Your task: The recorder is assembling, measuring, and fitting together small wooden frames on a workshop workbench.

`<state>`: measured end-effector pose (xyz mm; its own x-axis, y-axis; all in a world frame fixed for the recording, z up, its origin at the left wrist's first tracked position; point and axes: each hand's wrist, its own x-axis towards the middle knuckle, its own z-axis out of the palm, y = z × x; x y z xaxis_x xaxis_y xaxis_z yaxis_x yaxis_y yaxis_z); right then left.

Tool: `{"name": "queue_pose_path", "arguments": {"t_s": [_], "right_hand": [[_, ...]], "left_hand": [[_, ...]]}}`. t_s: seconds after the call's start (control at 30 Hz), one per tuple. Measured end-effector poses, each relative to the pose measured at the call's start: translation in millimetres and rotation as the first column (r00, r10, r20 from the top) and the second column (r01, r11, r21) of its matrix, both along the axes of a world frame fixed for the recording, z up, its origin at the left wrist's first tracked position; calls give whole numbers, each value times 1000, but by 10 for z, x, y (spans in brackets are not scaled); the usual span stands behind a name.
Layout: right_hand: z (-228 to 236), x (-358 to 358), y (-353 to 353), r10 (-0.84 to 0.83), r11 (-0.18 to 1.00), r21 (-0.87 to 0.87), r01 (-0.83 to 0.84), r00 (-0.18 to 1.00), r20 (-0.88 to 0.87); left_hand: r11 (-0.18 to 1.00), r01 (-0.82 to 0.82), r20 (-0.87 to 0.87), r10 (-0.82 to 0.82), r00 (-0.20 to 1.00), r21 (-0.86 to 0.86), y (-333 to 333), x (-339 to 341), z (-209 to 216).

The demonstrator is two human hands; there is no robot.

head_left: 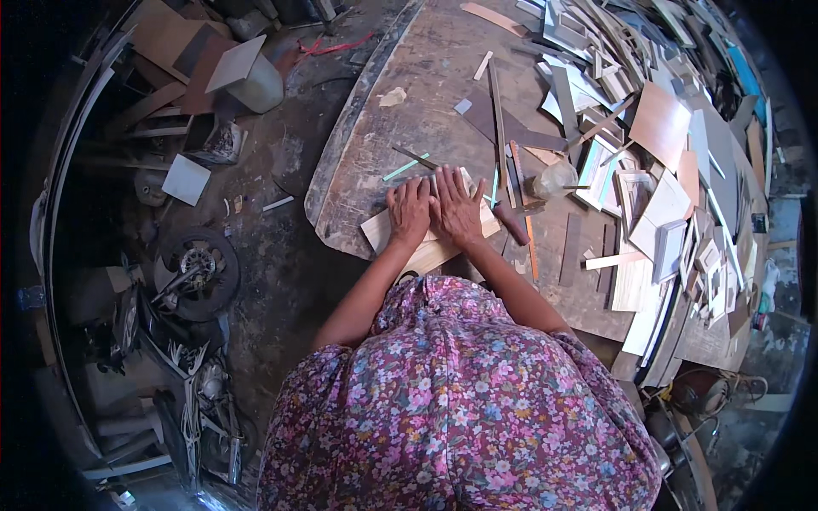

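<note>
Both hands lie on pale wooden boards (pixel 433 255) at the near edge of the worktable (pixel 426 85). My left hand (pixel 410 213) rests flat with its fingers stretched forward. Beside it, thumbs close together, my right hand (pixel 458 211) presses on the wood with its fingers spread. A thin dark strip (pixel 411 156) and a light green strip (pixel 404 168) lie just beyond the fingertips. To the right of my right hand is a tool with a dark reddish handle (pixel 511 223). What lies under the palms is hidden.
Picture frames, boards and wood offcuts (pixel 630 170) pile up on the table's right side. A round translucent container (pixel 555 180) and a long dark strip (pixel 497 128) lie nearer. On the floor at left are a wheel (pixel 198 266), a pale container (pixel 256 89) and loose panels.
</note>
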<state>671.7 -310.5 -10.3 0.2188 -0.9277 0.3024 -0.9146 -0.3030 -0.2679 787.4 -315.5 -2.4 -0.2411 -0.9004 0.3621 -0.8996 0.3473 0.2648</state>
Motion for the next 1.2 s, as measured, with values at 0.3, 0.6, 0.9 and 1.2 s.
{"name": "queue_pose_path", "arguments": {"t_s": [0.3, 0.6, 0.9, 1.2], "right_hand": [[44, 2, 12, -40, 995, 98, 35, 998, 51], [51, -2, -16, -164, 982, 100, 158, 985, 53], [72, -199, -68, -222, 975, 9, 222, 973, 60], [16, -290, 196, -255, 962, 108, 252, 967, 20]], "left_hand": [[999, 0, 64, -4, 998, 48, -97, -34, 123], [999, 14, 4, -14, 1000, 53, -102, -14, -48], [932, -226, -45, 249, 968, 283, 52, -199, 337], [750, -152, 64, 146, 987, 644, 335, -399, 453]]}}
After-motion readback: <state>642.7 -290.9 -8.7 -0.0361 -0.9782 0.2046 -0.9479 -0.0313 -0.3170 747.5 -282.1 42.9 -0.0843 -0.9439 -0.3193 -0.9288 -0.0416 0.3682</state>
